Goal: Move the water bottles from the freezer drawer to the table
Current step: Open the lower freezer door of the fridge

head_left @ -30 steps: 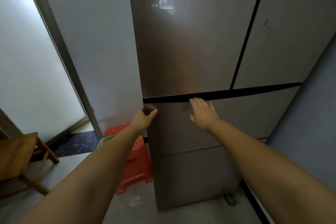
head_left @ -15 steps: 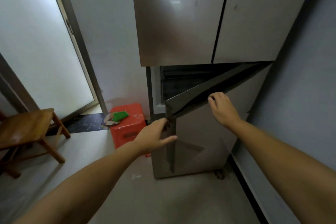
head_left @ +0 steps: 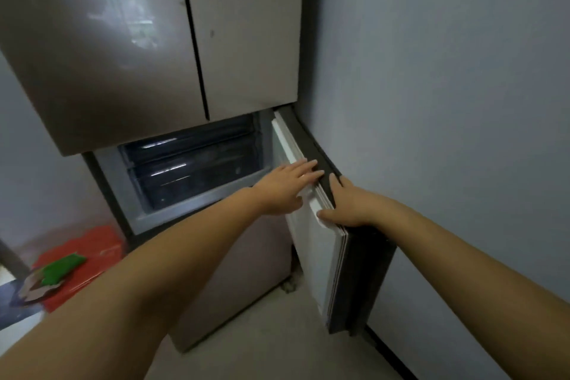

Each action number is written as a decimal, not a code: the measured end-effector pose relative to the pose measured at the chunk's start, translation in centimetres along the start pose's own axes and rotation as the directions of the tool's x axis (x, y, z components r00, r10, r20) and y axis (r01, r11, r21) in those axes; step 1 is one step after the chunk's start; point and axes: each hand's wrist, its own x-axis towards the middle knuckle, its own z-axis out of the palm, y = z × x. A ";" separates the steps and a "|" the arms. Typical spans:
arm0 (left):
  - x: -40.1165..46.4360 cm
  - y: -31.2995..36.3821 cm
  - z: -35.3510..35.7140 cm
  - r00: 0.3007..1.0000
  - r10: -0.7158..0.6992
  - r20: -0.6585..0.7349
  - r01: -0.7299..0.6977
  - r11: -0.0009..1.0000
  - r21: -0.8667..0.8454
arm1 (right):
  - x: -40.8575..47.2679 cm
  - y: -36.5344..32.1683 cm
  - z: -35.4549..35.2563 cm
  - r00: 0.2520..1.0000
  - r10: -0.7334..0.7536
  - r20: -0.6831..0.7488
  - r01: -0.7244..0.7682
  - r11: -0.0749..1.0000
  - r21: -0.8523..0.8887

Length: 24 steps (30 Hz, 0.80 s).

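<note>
The freezer door (head_left: 311, 244) stands swung wide to the right, close to the wall. In the open compartment sit dark translucent freezer drawers (head_left: 191, 173), pushed in; no water bottles show through them. My left hand (head_left: 283, 187) lies flat with straight fingers on the white inner face of the door near its top edge. My right hand (head_left: 348, 207) holds the door's top edge, thumb on the white inner side and fingers over the dark outer side. No table is in view.
The grey wall (head_left: 447, 133) is right behind the open door. The upper fridge doors (head_left: 148, 49) are closed, with papers stuck on them. A red plastic stool (head_left: 89, 259) carrying a green item (head_left: 61, 268) stands on the floor at the left.
The freezer door went from closed to swung fully open toward the right wall. Both hands followed it to its top edge, and I have moved closer.
</note>
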 end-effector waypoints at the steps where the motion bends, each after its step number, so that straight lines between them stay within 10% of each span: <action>1: 2.6 0.9 0.1 0.996 0.084 0.043 -0.087 0.995 0.056 | -0.5 1.9 -0.2 0.999 0.036 -0.007 -0.036 0.999 0.007; 7: 12.6 4.7 2.1 0.967 0.252 0.033 -0.254 0.964 0.086 | -1.3 11.1 -0.9 0.952 0.258 -0.163 -0.279 0.953 -0.120; 24: 25.0 10.1 4.1 0.986 0.139 -0.090 -0.144 0.988 -0.052 | 4.2 22.5 -2.5 0.808 0.436 -0.396 -0.507 0.858 -0.089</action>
